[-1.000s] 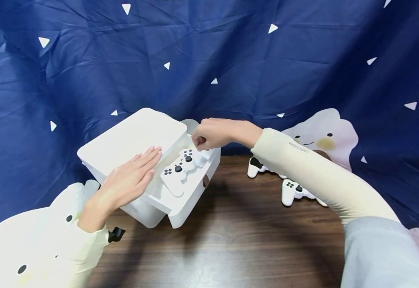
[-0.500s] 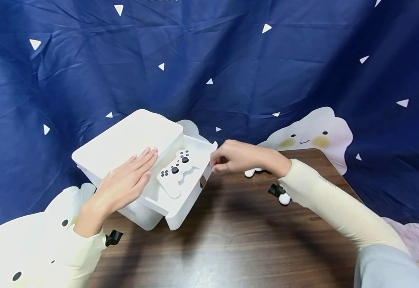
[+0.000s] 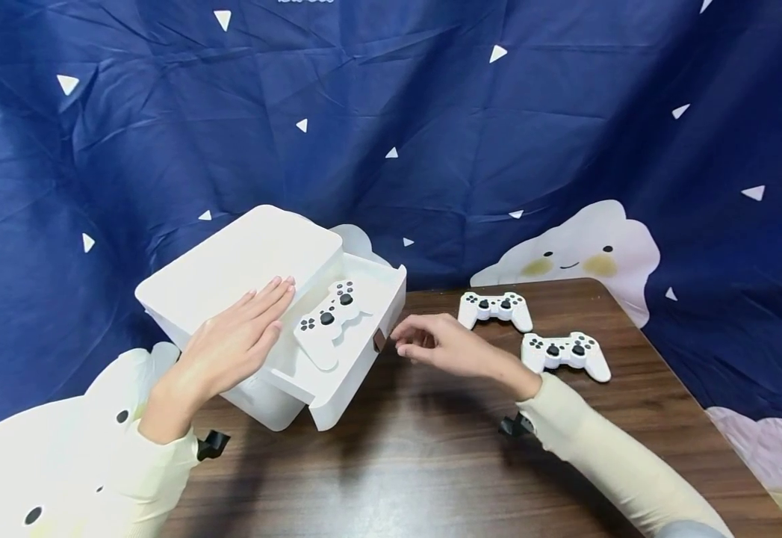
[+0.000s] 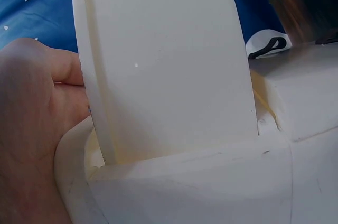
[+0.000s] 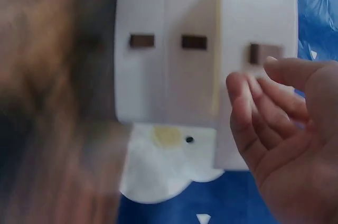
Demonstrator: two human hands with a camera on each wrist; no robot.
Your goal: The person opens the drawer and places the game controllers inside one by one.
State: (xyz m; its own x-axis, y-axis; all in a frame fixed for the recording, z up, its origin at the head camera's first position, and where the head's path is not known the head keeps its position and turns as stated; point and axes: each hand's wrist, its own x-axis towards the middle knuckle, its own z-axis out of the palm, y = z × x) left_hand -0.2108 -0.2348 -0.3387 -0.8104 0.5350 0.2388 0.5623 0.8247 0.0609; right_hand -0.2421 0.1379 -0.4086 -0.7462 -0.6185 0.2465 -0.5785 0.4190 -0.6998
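Observation:
A white drawer box [image 3: 243,258] stands on the table at left, its top drawer [image 3: 346,400] pulled out. Inside that drawer lies a white game controller [image 3: 319,347] with black sticks. My left hand [image 3: 225,344] rests flat on the box top, fingers straight along its edge by the drawer. My right hand [image 3: 454,347] is just off the drawer front, fingers loosely bent and holding nothing. Its fingertips are close to the brown pull tab [image 3: 379,341], as the tab [image 5: 264,54] in the right wrist view also shows.
Two more white controllers, a rear one [image 3: 494,306] and a nearer one [image 3: 565,353], lie on the brown wooden table [image 3: 391,486] at right. Two lower drawers carry brown tabs [image 5: 194,42] in the right wrist view. A blue curtain [image 3: 431,112] hangs behind.
My right hand has come out from above the drawer, moving right and down to the front by its pull tab. My left hand stays on the box top.

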